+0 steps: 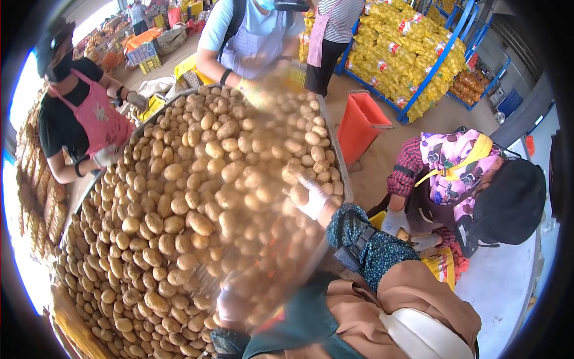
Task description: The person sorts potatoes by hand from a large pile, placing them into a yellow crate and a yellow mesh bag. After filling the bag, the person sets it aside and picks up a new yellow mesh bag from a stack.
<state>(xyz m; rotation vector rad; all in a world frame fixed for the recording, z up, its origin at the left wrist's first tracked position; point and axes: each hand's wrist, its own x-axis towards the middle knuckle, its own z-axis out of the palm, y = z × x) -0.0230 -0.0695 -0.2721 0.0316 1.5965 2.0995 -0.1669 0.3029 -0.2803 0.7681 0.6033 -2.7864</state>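
Note:
A wide sorting table is heaped with brown potatoes [173, 224]. My right hand [315, 200], in a white glove, is at the table's right side with its fingers closed around a potato [298, 194]. Just beyond those fingers lies a larger potato [292, 174]. My left hand [232, 304], also white-gloved, is low over the near part of the heap, close to a bare patch of the table [206, 284]. It is smeared by motion, so its fingers and anything in them cannot be made out. Potatoes around the near right corner are blurred too.
Opposite, a person in an apron [254, 45] reaches into the heap; another in a pink apron [98, 113] stands at left. A person in a black cap [508, 200] bends at right. A red bin [360, 122] stands beyond the metal table edge [339, 152], before stacked yellow sacks [397, 54].

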